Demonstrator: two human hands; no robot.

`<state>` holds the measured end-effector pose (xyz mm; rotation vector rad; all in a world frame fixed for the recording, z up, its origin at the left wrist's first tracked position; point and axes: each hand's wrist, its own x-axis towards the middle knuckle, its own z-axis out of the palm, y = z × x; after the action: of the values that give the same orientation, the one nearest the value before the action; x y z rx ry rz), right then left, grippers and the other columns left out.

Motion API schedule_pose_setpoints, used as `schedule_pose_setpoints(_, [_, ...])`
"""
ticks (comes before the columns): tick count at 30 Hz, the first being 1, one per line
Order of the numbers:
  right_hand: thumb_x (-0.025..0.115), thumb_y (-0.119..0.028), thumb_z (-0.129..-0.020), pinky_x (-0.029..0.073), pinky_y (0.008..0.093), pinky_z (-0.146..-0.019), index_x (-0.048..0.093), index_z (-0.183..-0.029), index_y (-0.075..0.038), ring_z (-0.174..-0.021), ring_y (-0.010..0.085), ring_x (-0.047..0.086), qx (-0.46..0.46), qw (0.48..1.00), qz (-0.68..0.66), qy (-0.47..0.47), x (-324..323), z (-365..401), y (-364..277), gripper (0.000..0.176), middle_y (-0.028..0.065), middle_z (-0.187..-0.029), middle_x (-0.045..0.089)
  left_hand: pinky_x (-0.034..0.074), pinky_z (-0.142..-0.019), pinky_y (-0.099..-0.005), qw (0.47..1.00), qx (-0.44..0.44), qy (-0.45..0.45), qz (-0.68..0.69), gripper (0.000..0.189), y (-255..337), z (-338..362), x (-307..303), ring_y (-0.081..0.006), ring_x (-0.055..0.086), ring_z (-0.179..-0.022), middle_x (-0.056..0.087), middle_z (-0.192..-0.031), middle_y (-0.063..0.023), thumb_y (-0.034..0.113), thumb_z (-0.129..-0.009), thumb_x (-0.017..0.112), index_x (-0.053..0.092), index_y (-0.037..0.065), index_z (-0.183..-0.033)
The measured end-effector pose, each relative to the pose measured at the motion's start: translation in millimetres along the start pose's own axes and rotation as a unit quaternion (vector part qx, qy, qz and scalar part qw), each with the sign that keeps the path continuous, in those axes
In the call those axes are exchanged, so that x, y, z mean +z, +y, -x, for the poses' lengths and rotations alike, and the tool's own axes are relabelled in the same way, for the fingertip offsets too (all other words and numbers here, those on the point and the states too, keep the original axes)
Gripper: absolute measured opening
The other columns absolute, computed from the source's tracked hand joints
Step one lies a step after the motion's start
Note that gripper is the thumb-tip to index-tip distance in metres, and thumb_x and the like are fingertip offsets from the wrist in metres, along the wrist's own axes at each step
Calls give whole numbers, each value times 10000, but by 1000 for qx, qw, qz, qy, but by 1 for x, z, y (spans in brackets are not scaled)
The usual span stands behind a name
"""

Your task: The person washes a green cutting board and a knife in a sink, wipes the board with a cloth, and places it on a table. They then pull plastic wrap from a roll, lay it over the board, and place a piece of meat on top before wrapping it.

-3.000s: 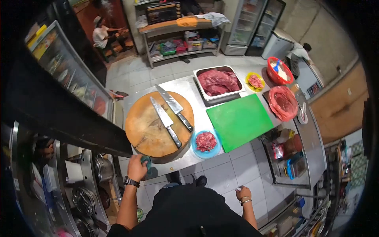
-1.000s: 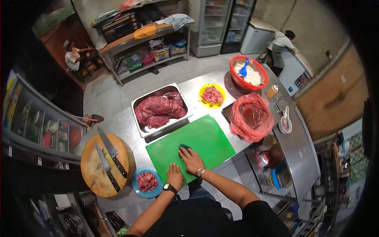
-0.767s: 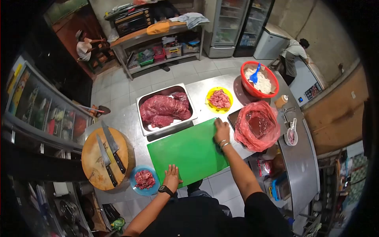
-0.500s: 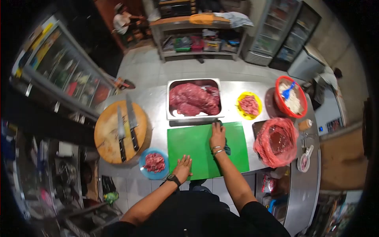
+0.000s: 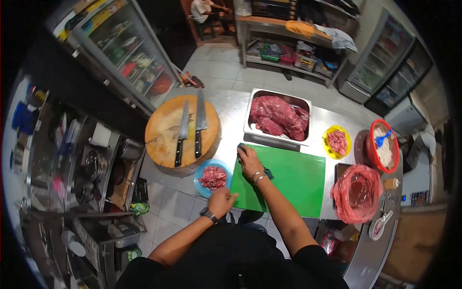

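A green cutting board lies on the steel table. My right hand presses a dark cloth against the board's upper left part, fingers bent over it. At the board's front left corner is my left hand, its thumb over the edge and its other fingers curled and partly hidden. Just beyond it sits a blue plate of chopped meat. Behind the board stands a steel pan holding a large piece of raw meat.
Two knives rest on a round wooden block to the left. On the right are a yellow plate of meat, a red bowl with white contents and a blue scoop, and a container lined with red plastic. A person sits far back.
My right hand has wiped leftward across the board with the cloth. My left hand has gone from lying flat on the board to its corner, fingers curled. The view has turned left.
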<state>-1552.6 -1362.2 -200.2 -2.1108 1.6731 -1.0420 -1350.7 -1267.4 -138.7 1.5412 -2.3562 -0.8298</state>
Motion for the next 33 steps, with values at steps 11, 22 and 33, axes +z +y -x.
schedule_pose_setpoints(11, [576, -96, -882, 414, 447, -1018, 545, -1271, -46, -1177, 376, 468, -26, 999, 37, -30, 1, -1, -6, 394, 183, -1304, 506, 568, -428, -394, 755, -284, 43, 590, 424, -121, 12, 13, -319, 662, -557, 560, -1016, -251, 55, -997, 443, 189, 85, -1336])
schedule_pose_setpoints(22, [584, -56, -865, 435, 443, -998, 567, -1243, -62, -1163, 372, 489, -17, 999, 45, -13, 3, -2, -6, 378, 177, -1283, 527, 570, -436, -390, 701, -345, 185, 596, 417, -142, 145, -44, -284, 653, -533, 590, -950, -218, 25, -977, 466, 266, 103, -1335])
schedule_pose_setpoints(33, [602, -27, -837, 445, 446, -983, 541, -1260, -74, -1148, 374, 493, -26, 999, 43, -18, -3, -4, -12, 430, 173, -1284, 523, 544, -506, -351, 677, -211, 393, 586, 326, -216, 26, -176, -237, 620, -614, 595, -950, -116, 48, -937, 550, 388, 58, -1220])
